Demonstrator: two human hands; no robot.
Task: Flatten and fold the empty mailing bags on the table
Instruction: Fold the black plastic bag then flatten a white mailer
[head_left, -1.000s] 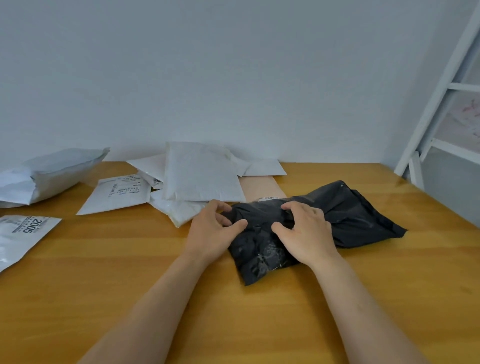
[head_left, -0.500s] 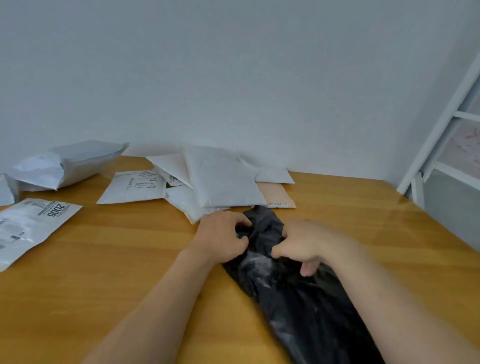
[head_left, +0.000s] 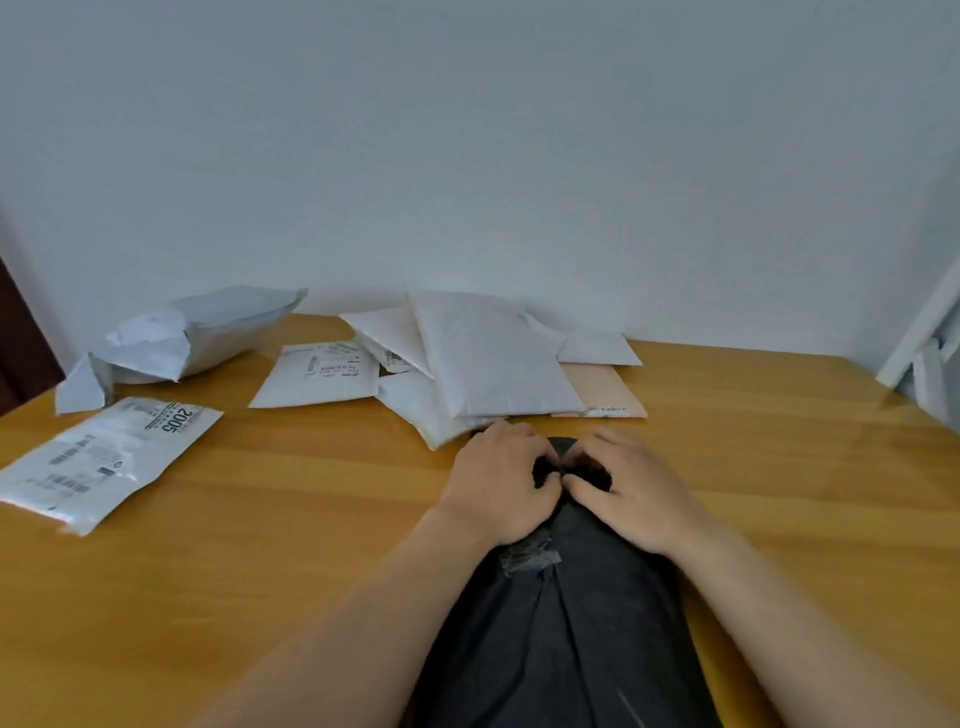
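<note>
A black mailing bag (head_left: 561, 634) lies lengthwise on the wooden tabletop (head_left: 291, 530), running from the near edge toward the middle, a wrinkled strip of clear tape (head_left: 530, 556) across it partway up. Both hands sit at its far end, close together with thumbs almost touching – the left hand (head_left: 501, 480) has its fingers curled into the gathered plastic, and the right hand (head_left: 631, 486) does the same just beside it, so each grip is narrow and holding the bag's bunched end. Along the far edge by the wall, a heap of white bags (head_left: 483, 358) overlaps a pale pink envelope (head_left: 602, 392), and a flat white bag with a label (head_left: 319, 374) lies just left of the heap. Toward the far left corner a puffy grey bag (head_left: 202, 335) rests torn open, with a white scrap (head_left: 83, 387) beside it – nearer, by the left edge, lies a white bag printed 2005 (head_left: 104, 457). A white frame (head_left: 924, 348) stands off the right corner
</note>
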